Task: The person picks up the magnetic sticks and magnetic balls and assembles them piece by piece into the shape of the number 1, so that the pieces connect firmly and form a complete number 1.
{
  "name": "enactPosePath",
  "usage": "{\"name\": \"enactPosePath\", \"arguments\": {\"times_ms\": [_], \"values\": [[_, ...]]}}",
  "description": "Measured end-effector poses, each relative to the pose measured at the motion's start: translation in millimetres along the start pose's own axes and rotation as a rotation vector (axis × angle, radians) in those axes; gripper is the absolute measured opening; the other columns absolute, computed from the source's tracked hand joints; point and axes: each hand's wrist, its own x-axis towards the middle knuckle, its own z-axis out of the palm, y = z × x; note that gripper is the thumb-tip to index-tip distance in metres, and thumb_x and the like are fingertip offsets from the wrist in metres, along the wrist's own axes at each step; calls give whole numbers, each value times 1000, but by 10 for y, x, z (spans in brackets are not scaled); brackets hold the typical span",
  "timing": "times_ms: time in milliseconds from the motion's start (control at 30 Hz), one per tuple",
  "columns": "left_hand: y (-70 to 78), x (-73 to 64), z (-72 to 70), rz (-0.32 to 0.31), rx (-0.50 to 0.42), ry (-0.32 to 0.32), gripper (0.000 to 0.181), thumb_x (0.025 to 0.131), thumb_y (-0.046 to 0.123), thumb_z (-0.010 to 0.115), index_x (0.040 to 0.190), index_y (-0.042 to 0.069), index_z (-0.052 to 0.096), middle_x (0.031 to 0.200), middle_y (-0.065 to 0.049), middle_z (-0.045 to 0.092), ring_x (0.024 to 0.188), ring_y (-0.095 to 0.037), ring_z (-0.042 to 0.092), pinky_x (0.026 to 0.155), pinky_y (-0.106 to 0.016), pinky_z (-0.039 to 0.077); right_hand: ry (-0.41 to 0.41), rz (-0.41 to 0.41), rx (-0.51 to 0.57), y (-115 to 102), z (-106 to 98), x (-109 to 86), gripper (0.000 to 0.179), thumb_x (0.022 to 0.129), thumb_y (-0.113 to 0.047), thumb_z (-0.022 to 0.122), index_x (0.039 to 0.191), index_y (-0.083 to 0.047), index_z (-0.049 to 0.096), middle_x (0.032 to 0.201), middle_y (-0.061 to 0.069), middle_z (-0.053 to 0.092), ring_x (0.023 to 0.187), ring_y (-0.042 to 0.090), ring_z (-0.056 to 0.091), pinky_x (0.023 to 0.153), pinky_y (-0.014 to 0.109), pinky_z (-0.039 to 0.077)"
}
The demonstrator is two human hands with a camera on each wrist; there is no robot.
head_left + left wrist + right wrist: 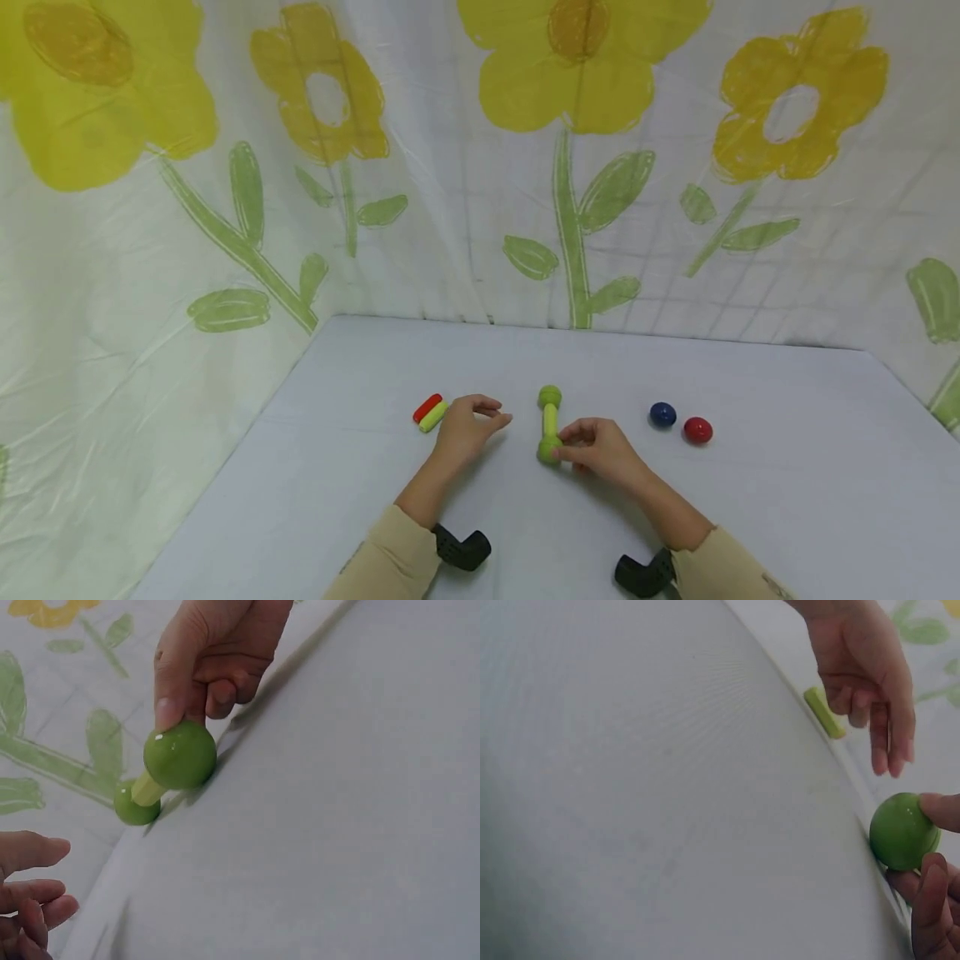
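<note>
Tan sleeves (392, 552) sit at the bottom of the head view, and the green toy (550, 420) is below the middle, long and thin, pointing straight up the frame with a ball (550, 396) at each end. Reaching in from the lower right, the right hand (602, 452) pinches the bottom ball (546, 451) with thumb and fingers. On the left, the left hand (465, 429) leans in with loose, bent fingers, apart from the toy, which is between both hands.

Free room beyond green dumbbell (551, 420)
</note>
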Motion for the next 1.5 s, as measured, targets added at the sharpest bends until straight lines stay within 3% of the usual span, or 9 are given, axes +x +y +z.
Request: {"name": "enactPosePath", "arguments": {"times_ms": [233,333,567,833,1000,1500], "values": [[-55,13,-206,51,309,173,32,78,27,74,105,12,66,106,-4,64,98,-24,61,74,-38,49,12,10,4,15,-9,89,32,77,-19,75,99,2,65,89,4,68,60,12,55,55,27,47],[-81,27,-298,23,394,202,33,78,26,74,107,12,66,107,-5,63,96,-26,61,73,-40,49,9,16,6,-2,-17,112,32,78,-19,75,100,2,64,88,4,68,60,11,55,56,27,47],[-147,28,-471,-11,406,214,32,77,20,74,106,9,66,102,-8,65,92,-26,62,73,-41,48,-3,11,10,15,-35,175,32,77,-19,75,99,2,64,85,3,68,61,11,56,57,27,48],[-242,47,-569,-24,417,220,20,76,16,74,95,10,68,98,-7,68,88,-25,63,68,-40,48,-7,8,30,29,-48,197,34,77,-18,75,100,4,64,84,2,68,61,11,57,57,26,49],[-248,38,-628,-55,412,214,21,77,14,74,96,9,67,100,-9,68,87,-26,63,66,-40,48,-14,2,32,29,-49,192,34,77,-19,75,101,4,63,85,3,68,62,11,57,58,26,49],[-305,62,-625,-67,447,147,14,76,12,72,87,9,66,83,-3,67,77,-19,61,62,-36,45,-13,9,36,41,-52,199,35,77,-20,75,101,4,63,85,3,68,62,11,57,58,26,48]]}}
